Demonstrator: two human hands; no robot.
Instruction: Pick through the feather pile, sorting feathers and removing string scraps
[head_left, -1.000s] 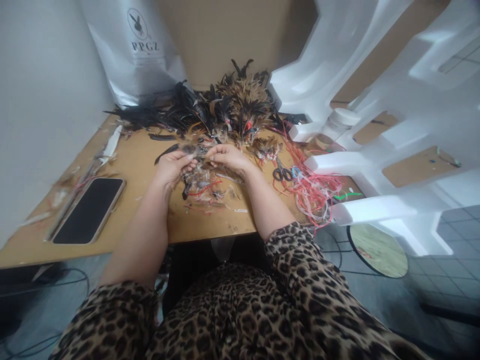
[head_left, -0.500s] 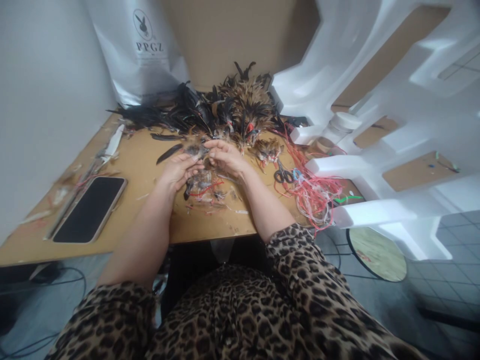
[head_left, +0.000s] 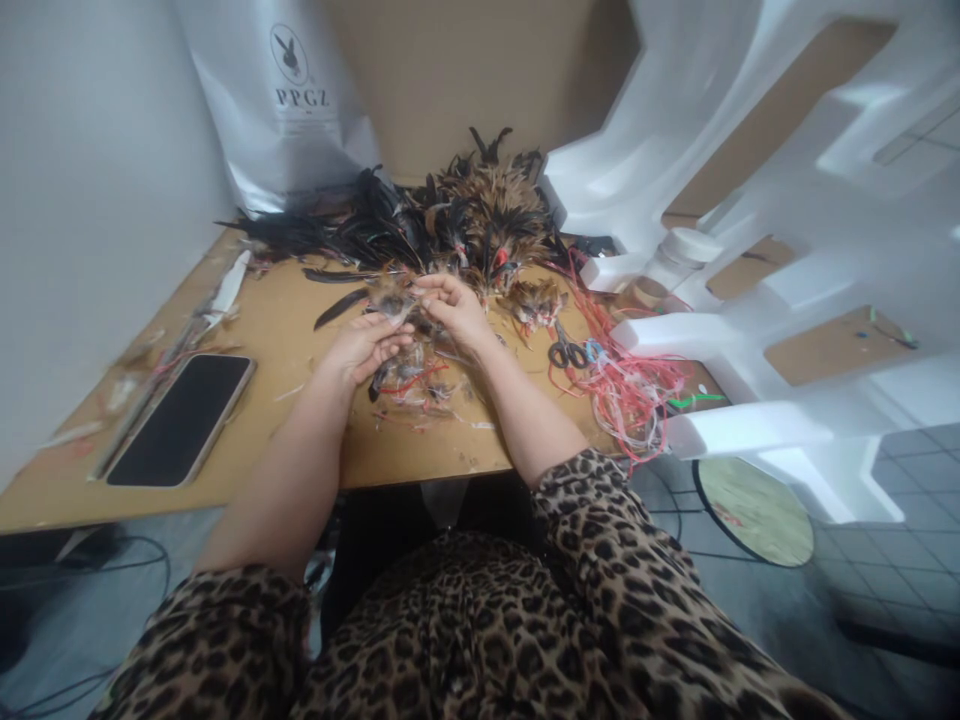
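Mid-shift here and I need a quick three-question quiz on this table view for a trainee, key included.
1. Fill in: the phone lies on the person's ____ side of the table.
2. Which is nearest the scissors? A) phone B) printed bag C) tangled strings
3. True or false: the right hand holds the scissors.

Key: 1. left; 2. C; 3. false, that hand is at the brown feather tuft.

Feather tuft (head_left: pixel 386 297) | brown-grey, fluffy | raised between the hands (head_left: pixel 367 346)
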